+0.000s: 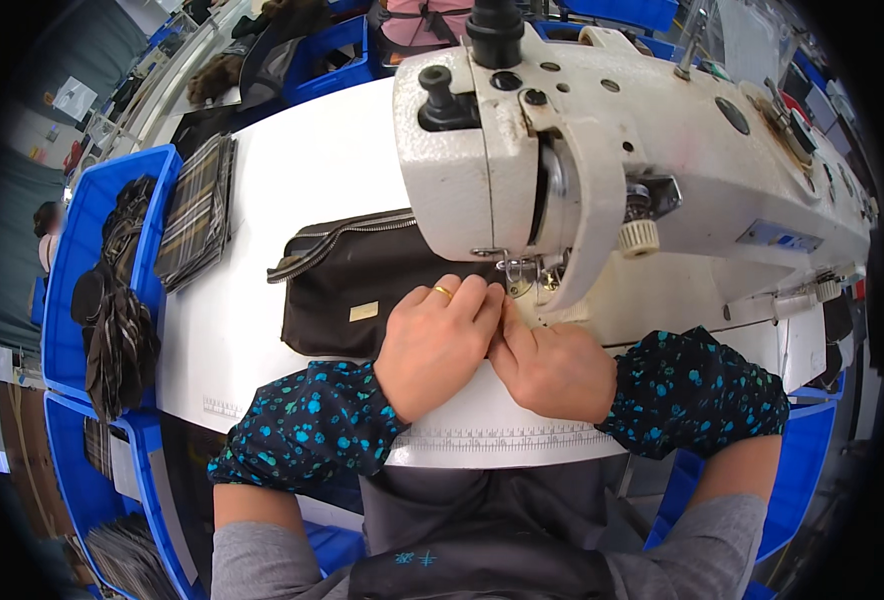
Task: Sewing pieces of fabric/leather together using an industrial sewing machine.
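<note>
Blue plastic bins (167, 175), rectangular, are seen far left of the hands, stacked with folded plaid fabric pieces (198, 210) and dark striped bundles.

White table (292, 170), smooth and matte, with a printed ruler strip along its near edge below the wrists.

Dark brown pouch (347, 285), soft woven cloth, zipper along its top edge and a small pale label; it is laid flat under and just left of the left hand.

Left hand (432, 345), ringed, pressed flat on the pouch, fingers extended, nothing gripped.

Right hand (552, 368), touching the left, fingers curled toward the needle; its grasp cannot be told.

Sewing machine (602, 150), cream enamelled metal, speckled, is set directly beyond both hands.
</note>
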{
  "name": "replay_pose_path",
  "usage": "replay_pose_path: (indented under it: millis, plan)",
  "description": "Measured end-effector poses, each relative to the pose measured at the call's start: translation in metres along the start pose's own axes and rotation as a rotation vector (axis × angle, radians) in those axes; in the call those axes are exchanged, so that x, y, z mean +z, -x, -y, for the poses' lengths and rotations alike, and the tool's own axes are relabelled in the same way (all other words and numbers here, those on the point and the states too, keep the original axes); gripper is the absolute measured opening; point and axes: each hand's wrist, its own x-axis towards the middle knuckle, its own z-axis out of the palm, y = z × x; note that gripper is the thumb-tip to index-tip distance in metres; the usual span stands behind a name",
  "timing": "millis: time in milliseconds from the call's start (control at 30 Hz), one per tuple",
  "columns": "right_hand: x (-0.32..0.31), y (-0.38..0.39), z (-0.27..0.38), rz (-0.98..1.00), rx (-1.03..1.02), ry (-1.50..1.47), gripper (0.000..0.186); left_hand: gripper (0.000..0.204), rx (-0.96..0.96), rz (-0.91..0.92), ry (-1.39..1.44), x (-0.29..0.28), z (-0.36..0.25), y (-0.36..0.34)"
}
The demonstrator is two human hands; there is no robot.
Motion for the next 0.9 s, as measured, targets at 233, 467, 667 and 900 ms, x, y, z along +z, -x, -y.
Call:
replay_pose_path:
  millis: [233, 467, 667, 900]
  plan:
    - [0.001, 0.004, 0.001, -0.028, 0.030, 0.002, 0.028, 0.033, -0.052, -0.097, -0.029, -0.017, 0.006, 0.009]
    - [0.000, 0.010, 0.014, -0.085, -0.037, -0.104, 0.033, 0.026, 0.105, -0.014, 0.153, -0.009, 0.014, 0.008]
    - [0.002, 0.011, 0.016, -0.103, -0.007, -0.104, 0.033, 0.026, 0.120, 0.021, 0.132, -0.012, 0.013, 0.006]
    - [-0.002, 0.008, 0.017, -0.087, 0.012, -0.127, 0.033, 0.032, 0.093, 0.054, 0.232, -0.009, 0.012, -0.002]
